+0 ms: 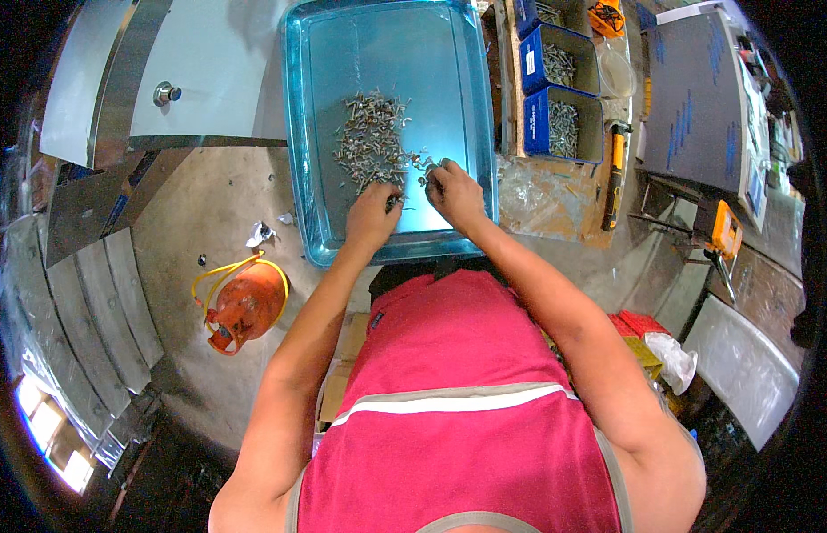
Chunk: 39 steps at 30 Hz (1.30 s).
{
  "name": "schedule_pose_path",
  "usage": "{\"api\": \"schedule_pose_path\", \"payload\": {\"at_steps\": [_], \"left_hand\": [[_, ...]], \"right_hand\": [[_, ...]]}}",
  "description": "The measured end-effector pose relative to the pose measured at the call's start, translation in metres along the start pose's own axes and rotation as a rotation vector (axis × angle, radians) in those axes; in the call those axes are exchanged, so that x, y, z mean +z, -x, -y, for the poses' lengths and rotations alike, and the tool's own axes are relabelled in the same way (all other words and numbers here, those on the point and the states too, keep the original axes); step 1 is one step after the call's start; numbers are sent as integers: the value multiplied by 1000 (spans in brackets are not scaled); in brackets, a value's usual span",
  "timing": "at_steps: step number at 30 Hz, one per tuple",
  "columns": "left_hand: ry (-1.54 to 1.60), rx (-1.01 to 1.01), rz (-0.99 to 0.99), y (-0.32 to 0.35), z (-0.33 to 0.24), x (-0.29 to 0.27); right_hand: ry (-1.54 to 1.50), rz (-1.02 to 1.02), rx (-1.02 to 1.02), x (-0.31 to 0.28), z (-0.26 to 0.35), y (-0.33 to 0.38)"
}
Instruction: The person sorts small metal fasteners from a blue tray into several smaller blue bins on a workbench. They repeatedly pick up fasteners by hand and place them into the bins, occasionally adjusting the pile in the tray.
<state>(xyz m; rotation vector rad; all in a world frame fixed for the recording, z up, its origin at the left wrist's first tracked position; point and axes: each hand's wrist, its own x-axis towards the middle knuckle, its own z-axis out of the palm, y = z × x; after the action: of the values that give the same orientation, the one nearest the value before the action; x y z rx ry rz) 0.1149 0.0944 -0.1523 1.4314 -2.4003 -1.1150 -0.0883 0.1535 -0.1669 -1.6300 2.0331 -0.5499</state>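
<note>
A large blue-filmed metal tray (431, 71) lies in front of me, with a loose pile of small metal screws (371, 142) left of its middle. My left hand (375, 216) is at the pile's near edge, fingers curled inward; what they hold is too small to make out. To its right, my right hand (458, 197) is closed in a pinch over the tray floor. A few screws (417, 160) show by its fingertips and appear to be in its grip. Both hands are inside the tray, a short gap apart.
Blue bins (560, 124) full of small fasteners stand right of the tray on a worn board (555, 204). A yellow-and-black tool (616, 173) lies beside them. An orange gas cylinder (251, 302) with a yellow hose is on the floor at left. Metal panels (218, 71) stand further left.
</note>
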Motion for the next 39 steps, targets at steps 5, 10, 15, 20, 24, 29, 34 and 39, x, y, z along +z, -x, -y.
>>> {"api": "schedule_pose_path", "payload": {"at_steps": [5, 10, 15, 20, 24, 29, 34, 39], "left_hand": [[11, 76, -19, -4, -8, 2], [-157, 120, -65, -28, -18, 20], [-276, 213, 4, -44, -15, 34], [-338, 253, 61, -46, -15, 34], [-322, 270, 34, -43, -17, 30], [-378, 269, 78, -43, -15, 32], [-360, 245, 146, -51, -5, 32], [119, 53, 12, -45, 5, 16]], "right_hand": [[-625, 143, 433, -3, -3, 9], [-1570, 99, 821, -24, -16, 32], [-1707, 104, 910, -27, -26, 50], [-1798, 67, 927, -25, -33, 59], [-1825, 39, 851, -29, -32, 65], [-1638, 97, 743, -35, -26, 62], [-1261, 184, 692, -37, -19, 51], [-1214, 88, 796, -29, -15, 48]]}}
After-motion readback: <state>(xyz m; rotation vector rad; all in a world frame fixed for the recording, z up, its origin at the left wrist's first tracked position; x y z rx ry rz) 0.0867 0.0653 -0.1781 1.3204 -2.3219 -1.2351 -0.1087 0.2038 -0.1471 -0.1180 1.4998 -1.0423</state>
